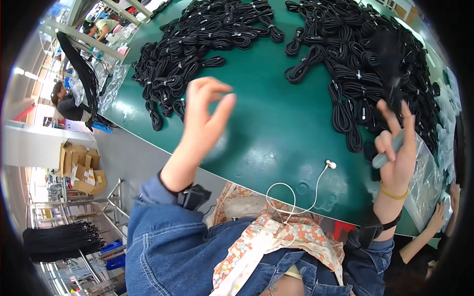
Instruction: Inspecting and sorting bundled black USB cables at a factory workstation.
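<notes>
My left hand is raised over the near left of the green table, its fingers bent and the thumb apart from them, with nothing between. My right hand is over the right side of the table. Its folded fingers hold a flat grey-blue piece against the palm; I cannot make out its kind. Two other fingers stretch up, and a black cable bundle, smeared by motion, is just above their tips; whether they touch it I cannot tell. Coiled, tied black cables form a left pile and a right pile.
White earphones on a thin wire lie by the near edge of the green table. A clear plastic bag lies at the right, beside another person's hands. Cardboard boxes and a rack with black cables stand left.
</notes>
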A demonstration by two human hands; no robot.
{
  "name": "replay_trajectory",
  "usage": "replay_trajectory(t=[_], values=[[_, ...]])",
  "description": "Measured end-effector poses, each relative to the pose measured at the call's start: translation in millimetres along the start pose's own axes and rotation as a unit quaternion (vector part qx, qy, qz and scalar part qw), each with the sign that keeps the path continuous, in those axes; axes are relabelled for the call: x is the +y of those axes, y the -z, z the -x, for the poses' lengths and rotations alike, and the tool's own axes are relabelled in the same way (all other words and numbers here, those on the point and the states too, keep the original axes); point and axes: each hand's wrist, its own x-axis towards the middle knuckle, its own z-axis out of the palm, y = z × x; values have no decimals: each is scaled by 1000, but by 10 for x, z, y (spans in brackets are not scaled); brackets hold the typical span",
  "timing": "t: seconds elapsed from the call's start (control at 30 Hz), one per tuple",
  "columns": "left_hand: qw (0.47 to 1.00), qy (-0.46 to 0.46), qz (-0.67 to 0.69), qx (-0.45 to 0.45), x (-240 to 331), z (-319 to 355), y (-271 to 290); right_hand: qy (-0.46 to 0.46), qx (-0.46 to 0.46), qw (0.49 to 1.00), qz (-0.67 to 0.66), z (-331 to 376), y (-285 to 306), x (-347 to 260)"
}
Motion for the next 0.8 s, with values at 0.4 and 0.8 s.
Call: replay_trajectory(t=[0.4,0.8], values=[[956,137,-237,-107,-122,387,38,23,-7,997,73,-12,118,412],[799,25,562,-211,822,-275,-886,-52,-145,977,-151,-3,120,253]])
